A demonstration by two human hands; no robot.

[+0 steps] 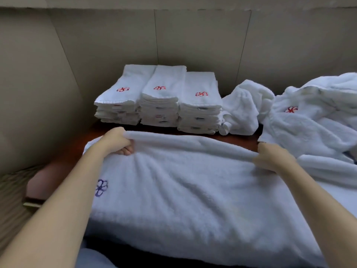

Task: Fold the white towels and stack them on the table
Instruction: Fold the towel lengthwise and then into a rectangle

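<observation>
Brown tabletop [77, 147], plush rumpled towel [183, 180]

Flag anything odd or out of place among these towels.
The towel gripped by the left hand and right hand bears a blue emblem; the folded stacks and the unfolded heap show red ones.

Both bare forearms reach forward, spread wide apart. The left hand [117, 141] curls around the far edge of the towel [183, 182] (fingertips tucked beneath); the right hand [272, 157] seemingly pinches the same edge.
</observation>
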